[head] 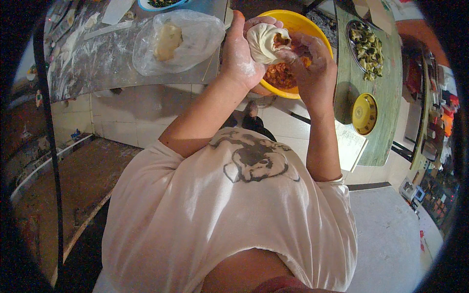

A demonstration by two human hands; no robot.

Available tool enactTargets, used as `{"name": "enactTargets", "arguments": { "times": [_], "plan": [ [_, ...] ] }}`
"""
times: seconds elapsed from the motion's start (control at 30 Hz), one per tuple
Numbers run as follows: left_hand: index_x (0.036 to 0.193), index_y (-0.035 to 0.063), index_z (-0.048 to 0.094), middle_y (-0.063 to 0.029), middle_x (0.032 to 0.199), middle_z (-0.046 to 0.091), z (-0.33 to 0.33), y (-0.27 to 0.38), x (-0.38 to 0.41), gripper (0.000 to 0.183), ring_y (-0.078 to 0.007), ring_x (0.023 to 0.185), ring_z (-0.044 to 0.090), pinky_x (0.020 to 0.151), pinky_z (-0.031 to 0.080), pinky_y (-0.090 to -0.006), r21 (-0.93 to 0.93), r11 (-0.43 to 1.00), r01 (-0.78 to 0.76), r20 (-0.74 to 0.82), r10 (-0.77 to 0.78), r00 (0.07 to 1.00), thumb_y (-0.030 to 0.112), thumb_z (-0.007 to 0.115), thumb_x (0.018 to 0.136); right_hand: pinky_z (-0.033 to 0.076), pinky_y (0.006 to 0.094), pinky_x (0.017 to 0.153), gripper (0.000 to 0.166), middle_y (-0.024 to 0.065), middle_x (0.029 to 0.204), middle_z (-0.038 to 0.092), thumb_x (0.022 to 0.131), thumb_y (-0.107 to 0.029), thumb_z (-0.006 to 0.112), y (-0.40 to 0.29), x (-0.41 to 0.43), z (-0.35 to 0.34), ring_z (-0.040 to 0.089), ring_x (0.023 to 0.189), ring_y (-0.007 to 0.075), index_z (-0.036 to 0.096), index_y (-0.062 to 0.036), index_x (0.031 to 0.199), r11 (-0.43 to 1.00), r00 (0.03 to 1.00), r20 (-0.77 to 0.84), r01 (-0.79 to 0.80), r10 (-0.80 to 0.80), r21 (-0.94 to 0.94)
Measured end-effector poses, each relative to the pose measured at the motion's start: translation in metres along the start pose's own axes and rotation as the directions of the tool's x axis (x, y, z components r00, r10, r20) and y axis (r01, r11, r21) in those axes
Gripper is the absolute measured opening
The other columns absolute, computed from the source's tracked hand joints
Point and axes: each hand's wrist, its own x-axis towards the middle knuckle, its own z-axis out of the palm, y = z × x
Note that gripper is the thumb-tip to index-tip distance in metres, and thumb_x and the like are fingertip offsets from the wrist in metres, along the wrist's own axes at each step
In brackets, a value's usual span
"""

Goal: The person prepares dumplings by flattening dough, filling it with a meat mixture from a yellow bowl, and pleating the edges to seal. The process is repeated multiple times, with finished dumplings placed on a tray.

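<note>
A pleated round of white dough [262, 44] rests in the palm of my left hand [240, 58], its thumb pointing up and away from the dough. Reddish filling [280, 39] shows through a gap on the dough's right side. My right hand [313, 58] pinches the dough's edge beside that gap with thumb and fingers. Flour whitens both hands. Beneath them stands a yellow basin [327, 34] with reddish chopped filling [280, 77] inside; my hands hide part of it.
Left of my hands, a floury table [121, 47] carries a clear plastic bag [199, 40] with a pale dough lump [169, 41] and a blue-rimmed bowl [165, 6]. On the right, a green table [384, 121] holds a plate of chopped greens [367, 47], a yellow bowl [365, 114] and an open notebook [346, 146].
</note>
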Motion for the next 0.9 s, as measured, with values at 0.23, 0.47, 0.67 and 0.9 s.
{"name": "enactTargets", "arguments": {
  "times": [0.23,0.47,0.67,0.9],
  "plan": [
    [0.100,0.0031,0.056,-0.0131,0.100,0.060,0.008,0.003,-0.003,0.055,-0.0273,0.095,0.056,0.085,0.044,-0.0405,0.053,0.994,0.095,-0.064,-0.092,0.994,0.050,0.028,0.090,0.047,0.0296,0.067,0.017,0.0110,0.081,0.061,0.069,-0.004,0.069,0.002,-0.007,0.000,0.060,0.073,0.0237,0.059,-0.0020,0.083,0.992,0.991,-0.089,0.098,-0.105,-0.073],
    [0.103,0.0036,0.054,-0.0124,0.105,0.057,0.014,-0.006,-0.011,0.062,-0.0272,0.099,0.054,0.086,0.044,-0.0406,-0.109,0.994,0.014,-0.052,-0.020,0.998,0.055,0.023,0.089,0.047,0.0297,0.067,0.016,0.0100,0.076,0.060,0.069,-0.002,0.069,-0.005,-0.011,0.008,0.059,0.072,0.0210,0.058,-0.0016,0.081,0.990,0.981,-0.152,0.131,-0.123,0.045],
    [0.099,0.0033,0.057,-0.0117,0.098,0.060,0.011,0.000,-0.009,0.065,-0.0260,0.096,0.055,0.086,0.044,-0.0376,0.095,0.995,0.022,-0.073,-0.015,0.997,0.055,0.018,0.089,0.047,0.0288,0.067,0.022,0.0091,0.081,0.061,0.067,-0.006,0.072,-0.012,-0.008,0.001,0.059,0.074,0.0189,0.060,-0.0009,0.085,0.998,0.998,-0.067,0.017,-0.021,-0.060],
    [0.101,0.0038,0.056,-0.0119,0.100,0.060,0.009,0.002,-0.010,0.064,-0.0253,0.095,0.055,0.086,0.043,-0.0374,0.176,0.983,0.046,0.003,-0.047,0.999,0.055,0.020,0.089,0.047,0.0277,0.069,0.026,0.0092,0.083,0.061,0.065,-0.006,0.072,0.002,-0.006,-0.002,0.059,0.076,0.0202,0.061,-0.0001,0.087,0.991,0.997,-0.010,0.082,-0.081,0.107]
  ]
}}
